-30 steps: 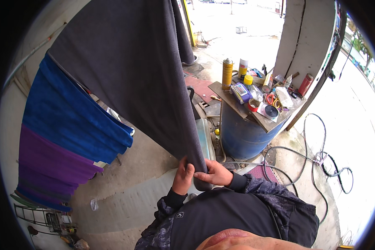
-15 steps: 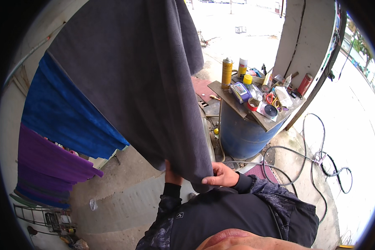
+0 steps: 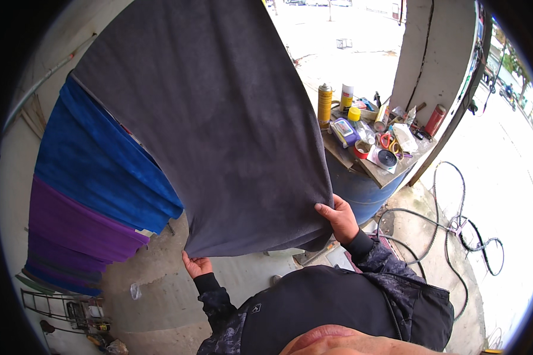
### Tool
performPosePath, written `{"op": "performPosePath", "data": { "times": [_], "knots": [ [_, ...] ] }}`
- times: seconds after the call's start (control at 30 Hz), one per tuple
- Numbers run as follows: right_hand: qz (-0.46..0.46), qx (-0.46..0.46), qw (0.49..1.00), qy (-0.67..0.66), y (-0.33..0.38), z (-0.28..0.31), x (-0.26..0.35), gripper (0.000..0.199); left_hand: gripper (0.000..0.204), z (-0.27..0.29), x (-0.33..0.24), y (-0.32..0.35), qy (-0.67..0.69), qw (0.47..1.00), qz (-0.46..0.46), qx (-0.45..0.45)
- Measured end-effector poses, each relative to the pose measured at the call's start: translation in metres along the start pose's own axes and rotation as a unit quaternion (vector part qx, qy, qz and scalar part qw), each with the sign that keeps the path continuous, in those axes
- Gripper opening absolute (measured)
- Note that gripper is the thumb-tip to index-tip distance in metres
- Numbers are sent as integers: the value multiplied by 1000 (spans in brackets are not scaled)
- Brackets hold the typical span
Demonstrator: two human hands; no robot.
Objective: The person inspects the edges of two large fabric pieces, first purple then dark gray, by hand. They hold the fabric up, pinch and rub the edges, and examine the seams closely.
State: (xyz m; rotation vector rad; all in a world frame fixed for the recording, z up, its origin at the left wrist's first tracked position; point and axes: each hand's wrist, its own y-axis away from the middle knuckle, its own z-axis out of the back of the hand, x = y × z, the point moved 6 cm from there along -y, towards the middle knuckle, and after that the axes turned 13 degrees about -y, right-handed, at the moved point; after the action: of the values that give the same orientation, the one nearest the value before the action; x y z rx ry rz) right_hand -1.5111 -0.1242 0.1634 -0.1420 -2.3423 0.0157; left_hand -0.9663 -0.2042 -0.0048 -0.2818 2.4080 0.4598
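Dark grey cloth (image 3: 219, 130) hangs spread wide beside blue cloth (image 3: 95, 160) and purple cloth (image 3: 71, 231); left hand (image 3: 196, 264) pinches its lower left corner, right hand (image 3: 337, 218) grips its lower right edge; spreading looks nearly finished, letting go remains.

Both arms raised and spread — left hand (image 3: 196, 264) and right hand (image 3: 337, 217) each pinched closed.

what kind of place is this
Probably a workshop or garage opening onto a yard: a blue drum topped by a board cluttered with spray cans and tape, cables on concrete, towels drying.
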Motion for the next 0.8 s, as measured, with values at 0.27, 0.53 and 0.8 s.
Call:
{"op": "performPosePath", "data": {
  "times": [0.27,0.53,0.8],
  "knots": [
    [2,-31,999,8,-7,10,-4,33,54,9,-57,6,-12,993,-107,-52],
    [19,-15,1000,11,-11,-2,2,37,57,-133,-68,96,-239,936,-256,33],
    [-45,59,997,9,-7,-49,-21,39,33,-239,37,177,-411,852,-224,232]
  ]
}}
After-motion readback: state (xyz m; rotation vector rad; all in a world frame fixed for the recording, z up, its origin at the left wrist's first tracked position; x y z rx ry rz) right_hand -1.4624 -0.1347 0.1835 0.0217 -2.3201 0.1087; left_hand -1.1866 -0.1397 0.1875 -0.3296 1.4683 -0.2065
